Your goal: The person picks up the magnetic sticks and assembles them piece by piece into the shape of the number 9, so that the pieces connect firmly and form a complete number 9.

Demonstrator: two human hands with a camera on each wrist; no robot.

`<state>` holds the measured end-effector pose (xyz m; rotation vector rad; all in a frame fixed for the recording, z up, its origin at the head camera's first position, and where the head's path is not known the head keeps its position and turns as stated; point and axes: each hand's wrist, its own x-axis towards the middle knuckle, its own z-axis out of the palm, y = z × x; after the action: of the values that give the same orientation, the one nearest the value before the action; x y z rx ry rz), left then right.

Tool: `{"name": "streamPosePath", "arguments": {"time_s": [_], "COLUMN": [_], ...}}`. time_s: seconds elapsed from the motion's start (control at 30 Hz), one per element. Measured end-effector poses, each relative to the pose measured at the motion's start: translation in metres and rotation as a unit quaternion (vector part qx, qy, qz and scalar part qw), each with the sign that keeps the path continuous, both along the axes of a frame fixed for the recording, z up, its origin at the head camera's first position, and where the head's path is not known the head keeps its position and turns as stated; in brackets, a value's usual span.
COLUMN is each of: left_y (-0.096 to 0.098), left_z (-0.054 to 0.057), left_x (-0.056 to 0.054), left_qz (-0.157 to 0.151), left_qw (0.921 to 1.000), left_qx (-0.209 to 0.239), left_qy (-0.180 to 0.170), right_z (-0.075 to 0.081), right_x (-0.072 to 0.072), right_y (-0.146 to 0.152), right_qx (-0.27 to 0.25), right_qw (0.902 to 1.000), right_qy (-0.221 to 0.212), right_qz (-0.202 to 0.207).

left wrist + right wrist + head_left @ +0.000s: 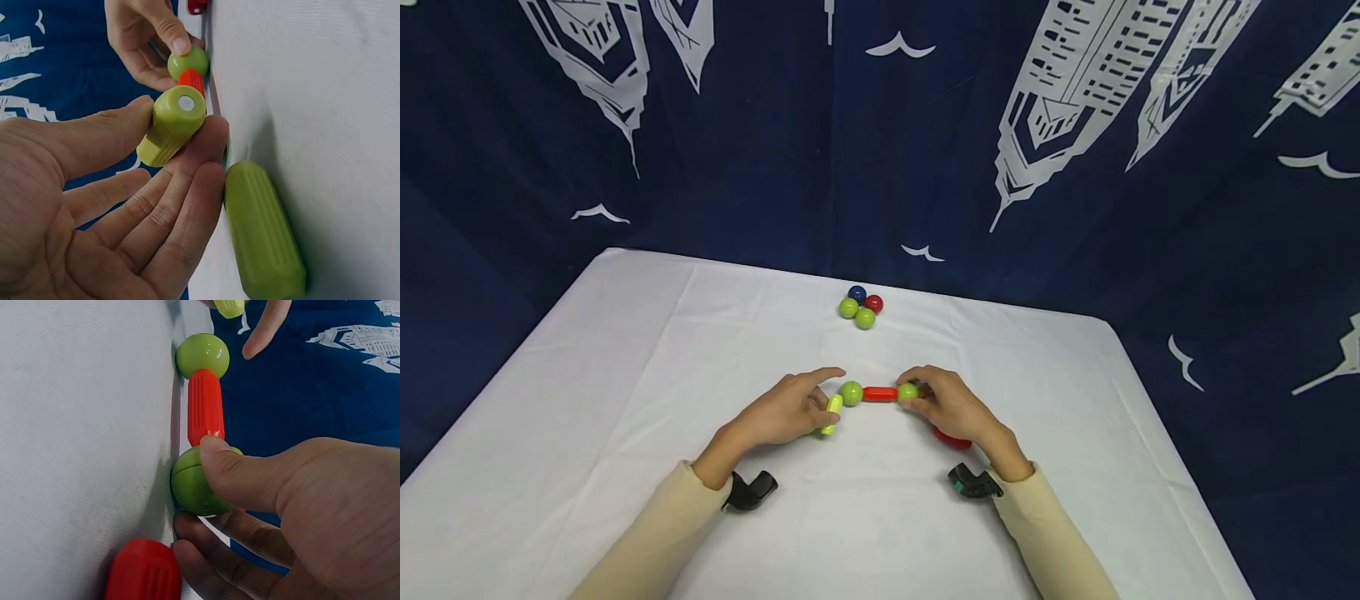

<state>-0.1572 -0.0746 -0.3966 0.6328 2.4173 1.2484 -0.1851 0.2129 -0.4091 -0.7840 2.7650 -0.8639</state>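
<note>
Between thumb and fingers my left hand [786, 410] pinches a yellow-green rod [164, 131], whose near end shows a round silvery disc. Another green rod [262, 231] lies on the cloth below that hand. My right hand [953, 406] grips a green ball [195, 486] with thumb and fingers. From this ball a red rod [880, 394] reaches left to a second green ball [851, 393], the three forming a straight line. The pinched rod is tilted, close to the left ball. Partly hidden under my right hand lies another red rod [144, 575].
Farther back on the white table [737, 333] sit a blue ball [857, 293], a red ball [874, 305] and two green balls [865, 318], grouped together. A dark blue curtain [820, 183] with white prints hangs behind the table's back edge.
</note>
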Motion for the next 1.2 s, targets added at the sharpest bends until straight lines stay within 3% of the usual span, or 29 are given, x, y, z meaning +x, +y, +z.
{"name": "streamPosePath", "arguments": {"time_s": [0.23,0.53,0.63,0.8,1.0,1.2], "left_y": [0.006,0.001,0.004,0.014,0.023,0.025], "left_z": [0.003,0.010,0.009,0.000,-0.016,-0.022], "left_x": [0.001,0.008,0.008,0.004,0.000,-0.001], "left_qz": [0.041,0.089,0.094,0.090,0.092,0.081], "left_qw": [0.9983,0.9879,0.9889,0.9942,0.9940,0.9946], "left_qx": [-0.041,-0.125,-0.114,-0.058,-0.028,0.000], "left_qy": [0.000,0.021,0.018,-0.010,-0.052,-0.064], "right_z": [0.001,0.001,0.002,0.001,-0.001,0.000], "right_x": [-0.001,-0.002,-0.002,-0.002,-0.002,-0.002], "right_y": [-0.002,-0.003,-0.003,-0.002,0.000,0.000], "right_qx": [0.001,0.001,0.002,0.004,0.007,0.007], "right_qw": [1.0000,1.0000,1.0000,1.0000,1.0000,1.0000], "right_qy": [0.002,-0.002,-0.006,-0.007,-0.003,0.000], "right_qz": [0.006,0.004,0.001,-0.002,-0.001,-0.003]}}
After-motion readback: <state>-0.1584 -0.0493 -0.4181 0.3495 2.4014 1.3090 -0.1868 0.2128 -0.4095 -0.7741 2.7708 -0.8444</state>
